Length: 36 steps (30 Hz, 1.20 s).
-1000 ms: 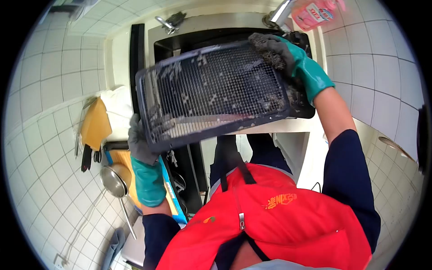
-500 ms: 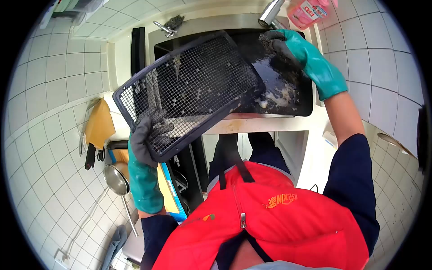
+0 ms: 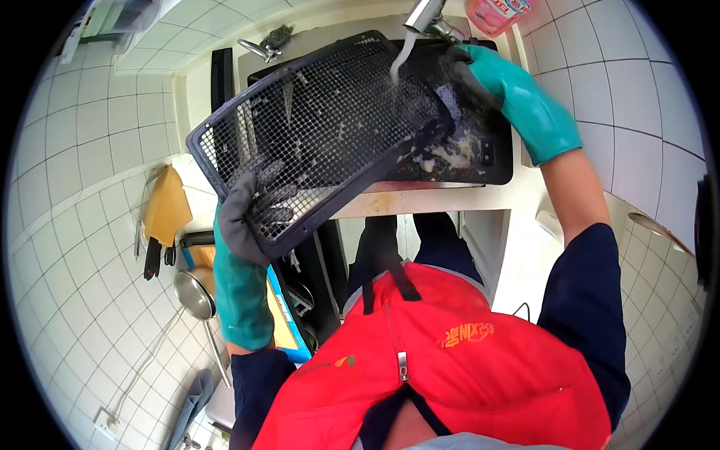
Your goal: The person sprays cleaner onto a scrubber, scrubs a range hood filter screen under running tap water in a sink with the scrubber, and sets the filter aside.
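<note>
My left hand [image 3: 246, 221], in a green and grey rubber glove, is closed on the lower left corner of a black-framed mesh filter [image 3: 341, 112]. The filter is tilted over a dark, wet panel [image 3: 495, 124] with pale foamy grime on it. My right hand [image 3: 484, 75], gloved alike, is closed beside the tap [image 3: 425, 15], at the panel's upper right. A dark, fuzzy scrubber showed in its fingers earlier; now it is mostly hidden. Water [image 3: 403, 56] runs from the tap onto the filter's upper right part.
A pink bottle [image 3: 495, 15] stands behind the tap. A second small tap [image 3: 259, 49] with a wire scrubber [image 3: 279, 36] is at the back left. On the left wall hang a tan cleaver-shaped item [image 3: 169, 202] and a strainer [image 3: 193, 295]. The counter edge [image 3: 382, 202] runs in front.
Water now flows from the tap where none ran before. My right hand has shifted slightly toward the tap's base. The view has moved a little, and the filter remains in my left hand.
</note>
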Tool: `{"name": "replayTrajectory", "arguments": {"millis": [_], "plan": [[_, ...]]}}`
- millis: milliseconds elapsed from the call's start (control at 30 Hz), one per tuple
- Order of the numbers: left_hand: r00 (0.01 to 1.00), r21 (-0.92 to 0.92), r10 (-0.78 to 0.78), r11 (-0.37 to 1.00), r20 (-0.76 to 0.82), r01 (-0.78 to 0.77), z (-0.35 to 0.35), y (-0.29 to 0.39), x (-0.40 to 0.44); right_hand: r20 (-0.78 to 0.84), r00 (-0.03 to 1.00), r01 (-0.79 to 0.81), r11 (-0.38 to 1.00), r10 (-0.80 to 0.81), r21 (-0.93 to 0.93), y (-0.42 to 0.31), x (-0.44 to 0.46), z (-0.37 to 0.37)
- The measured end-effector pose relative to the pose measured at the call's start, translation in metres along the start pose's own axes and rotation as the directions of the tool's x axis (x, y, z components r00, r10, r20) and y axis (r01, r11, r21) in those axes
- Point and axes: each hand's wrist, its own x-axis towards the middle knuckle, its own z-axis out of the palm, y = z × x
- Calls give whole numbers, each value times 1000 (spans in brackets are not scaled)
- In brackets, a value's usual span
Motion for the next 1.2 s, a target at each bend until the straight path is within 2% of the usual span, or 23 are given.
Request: {"name": "replayTrajectory", "arguments": {"millis": [67, 100, 167, 200, 267, 300, 400, 467, 500, 533, 600, 633, 667, 733, 800, 867, 900, 967, 1000, 1033, 1100, 1133, 1200], "plan": [[1000, -17, -6, 1000, -6, 6, 8, 2, 0, -128, 987, 111, 991, -100, 78, -15, -19, 0], [1000, -7, 16, 1000, -16, -16, 6, -1, 2, -129, 986, 116, 991, -106, 71, -28, -26, 1], [998, -7, 0, 1000, -60, 0, 9, -8, 6, -145, 954, 292, 922, -263, 254, -43, -42, 11], [999, -10, -2, 1000, -53, 2, 12, -9, 5, -151, 960, 259, 953, -236, 154, -46, -32, 20], [1000, -103, -15, 995, 9, 16, 16, -5, -1, -330, 821, 383, 878, -466, -286, -49, -5, 44], [999, -83, -36, 996, -5, 35, 24, -1, -5, -204, 904, 345, 924, -375, -167, -82, -24, 41], [999, -131, -37, 991, 8, 38, 20, -6, -2, 61, 898, 436, 900, -435, 6, -91, -41, 38], [999, -140, -23, 990, 28, 27, 21, -10, -3, -86, 861, 489, 862, -502, -131, -78, -35, 44], [1000, -129, -14, 992, -19, 11, 14, -13, 2, -172, 839, 477, 849, -516, -226, -85, -40, 43], [998, -120, -3, 993, -64, -4, 12, -13, 2, -173, 838, 475, 849, -517, -232, -97, -38, 47], [998, -48, 9, 999, -61, -12, 13, -13, 1, -29, 899, 422, 881, -437, -213, -110, -35, 61], [999, -45, 3, 999, -36, -4, 10, -13, 1, -91, 891, 414, 879, -445, -237, -117, -39, 78], [1000, -42, -6, 999, -10, 5, 9, -14, 0, -240, 794, 501, 825, -558, -262, -123, -48, 96], [1000, -64, -2, 998, -20, 1, 14, -15, -2, -160, 789, 537, 793, -593, -286, -156, -84, 114], [1000, -88, 6, 996, -31, -9, 19, -13, 1, -155, 784, 533, 779, -602, -329, -178, -108, 129], [996, -121, 19, 993, 90, -8, 21, -12, -4, -191, 745, 534, 743, -639, -404, -190, -117, 139], [997, -129, -24, 991, 75, 34, 26, -7, -5, -193, 746, 532, 745, -638, -403, -184, -111, 140], [996, -143, 29, 990, 87, -16, 29, -9, -7, -237, 590, 655, 630, -771, -417, -159, -86, 140], [992, -163, 86, 984, 93, -70, 30, -11, -8, -105, 704, 566, 645, -702, -513, -155, -83, 119], [996, -93, 88, 992, 17, -86, 37, -10, -11, -68, 742, 558, 671, -667, -488, -131, -58, 111], [996, -55, 86, 995, -28, -87, 34, -14, -12, -182, 836, 374, 781, -517, -500, -81, -15, 96], [995, -16, 87, 996, -42, -88, 31, -11, -10, -223, 810, 354, 756, -542, -551, -63, -2, 91], [995, -54, 89, 994, -39, -91, 22, -13, -2, -240, 852, 308, 816, -466, -489, -89, -17, 90]]}}
